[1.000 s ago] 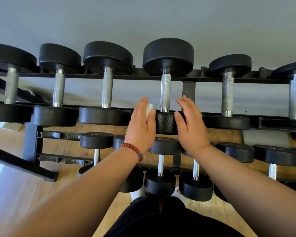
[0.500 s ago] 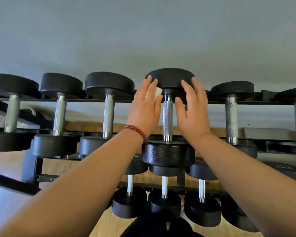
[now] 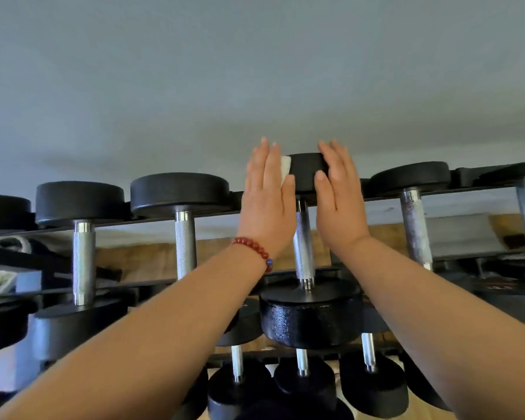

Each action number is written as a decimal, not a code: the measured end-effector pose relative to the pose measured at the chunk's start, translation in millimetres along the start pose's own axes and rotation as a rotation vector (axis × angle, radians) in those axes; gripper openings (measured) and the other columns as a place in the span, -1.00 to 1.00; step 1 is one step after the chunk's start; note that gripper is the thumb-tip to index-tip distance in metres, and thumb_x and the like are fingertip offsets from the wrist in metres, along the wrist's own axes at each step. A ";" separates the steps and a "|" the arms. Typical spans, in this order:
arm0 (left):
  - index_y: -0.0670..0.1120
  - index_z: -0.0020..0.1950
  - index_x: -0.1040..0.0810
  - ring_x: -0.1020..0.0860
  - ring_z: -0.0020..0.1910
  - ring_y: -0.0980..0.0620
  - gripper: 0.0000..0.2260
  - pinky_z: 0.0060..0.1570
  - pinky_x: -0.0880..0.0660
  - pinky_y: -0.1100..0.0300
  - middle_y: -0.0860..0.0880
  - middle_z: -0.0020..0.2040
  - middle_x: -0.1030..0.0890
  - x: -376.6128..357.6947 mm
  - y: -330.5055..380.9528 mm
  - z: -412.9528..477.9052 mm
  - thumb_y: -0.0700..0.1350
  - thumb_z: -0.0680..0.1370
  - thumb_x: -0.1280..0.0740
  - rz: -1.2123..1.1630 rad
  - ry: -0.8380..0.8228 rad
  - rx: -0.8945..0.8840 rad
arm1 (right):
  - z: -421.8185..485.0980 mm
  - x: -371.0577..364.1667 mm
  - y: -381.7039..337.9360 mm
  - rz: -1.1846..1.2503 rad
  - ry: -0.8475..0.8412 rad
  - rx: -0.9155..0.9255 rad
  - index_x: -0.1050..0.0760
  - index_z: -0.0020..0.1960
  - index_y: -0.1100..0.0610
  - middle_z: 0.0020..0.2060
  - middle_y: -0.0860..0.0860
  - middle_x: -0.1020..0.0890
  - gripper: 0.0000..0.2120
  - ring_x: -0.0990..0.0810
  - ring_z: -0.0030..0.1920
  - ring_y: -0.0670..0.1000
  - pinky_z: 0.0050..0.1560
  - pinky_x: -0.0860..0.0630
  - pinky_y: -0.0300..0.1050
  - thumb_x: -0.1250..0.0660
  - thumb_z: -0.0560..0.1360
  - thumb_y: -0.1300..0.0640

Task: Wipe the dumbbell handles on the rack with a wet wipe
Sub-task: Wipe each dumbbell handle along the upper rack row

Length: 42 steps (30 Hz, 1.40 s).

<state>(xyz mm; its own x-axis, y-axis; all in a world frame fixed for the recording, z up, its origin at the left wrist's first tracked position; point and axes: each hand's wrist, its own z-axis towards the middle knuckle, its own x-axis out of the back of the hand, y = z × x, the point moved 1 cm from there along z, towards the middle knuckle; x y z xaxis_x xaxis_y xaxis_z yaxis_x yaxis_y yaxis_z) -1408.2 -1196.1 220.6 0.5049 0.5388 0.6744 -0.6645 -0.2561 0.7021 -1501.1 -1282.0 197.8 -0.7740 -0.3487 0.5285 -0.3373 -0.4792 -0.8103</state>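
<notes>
Dumbbell [image 3: 304, 247] sits mid-row on the rack's [image 3: 212, 214] upper tier. Left of its far head, the left hand [image 3: 267, 204] holds flat fingers [image 3: 262, 165] pressing a white wipe [image 3: 285, 172] there; right of it, the right hand [image 3: 340, 201] lies open-fingered, empty.

One view only — a wide-angle camera worn on the person's head, looking forward and slightly down along both outstretched forearms. It sits close to the rack [image 3: 194, 218], whose top row of dumbbells crosses the middle of the frame. The grey wall [image 3: 255, 71] fills the upper half, lower-tier dumbbells show at the bottom edge — straight rails bow towards the sides, as wide lenses make them.
</notes>
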 end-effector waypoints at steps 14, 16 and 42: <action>-0.03 0.60 0.03 0.05 0.48 0.30 -0.52 0.38 0.11 0.53 0.07 0.59 -0.01 0.3 -13.7 2.8 0.02 0.69 0.04 -0.236 -0.024 0.230 | -0.4 -3.9 2.0 -0.024 0.040 0.004 -0.23 0.51 0.02 0.53 -0.01 -0.19 -0.48 -0.08 0.52 -0.07 0.45 -0.01 -0.24 0.09 0.60 -0.07; 0.00 0.59 -0.01 -0.04 0.52 0.21 -0.53 0.39 0.01 0.41 0.09 0.58 -0.09 3.8 -17.8 17.7 0.08 0.69 0.06 -0.335 -0.021 0.350 | -0.6 -4.8 1.5 -0.036 0.049 0.002 -0.23 0.51 0.03 0.52 -0.01 -0.19 -0.48 -0.08 0.53 -0.06 0.46 -0.02 -0.22 0.09 0.60 -0.06; -0.03 0.59 0.07 0.22 0.52 0.23 -0.52 0.36 0.27 0.49 0.07 0.59 0.12 -4.2 -3.1 -14.1 -0.07 0.69 0.00 -0.133 -0.060 0.065 | -1.4 -5.0 4.2 -0.059 0.079 0.027 -0.24 0.51 0.06 0.52 0.02 -0.22 -0.47 -0.12 0.52 -0.04 0.47 -0.04 -0.24 0.11 0.62 -0.09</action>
<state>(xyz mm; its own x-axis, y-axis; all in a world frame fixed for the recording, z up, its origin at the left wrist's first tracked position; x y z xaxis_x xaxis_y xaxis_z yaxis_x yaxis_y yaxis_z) -1416.0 -1186.2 212.4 0.6192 0.5230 0.5857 -0.5537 -0.2381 0.7979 -1499.5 -1281.2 191.4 -0.7936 -0.2551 0.5525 -0.3696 -0.5191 -0.7706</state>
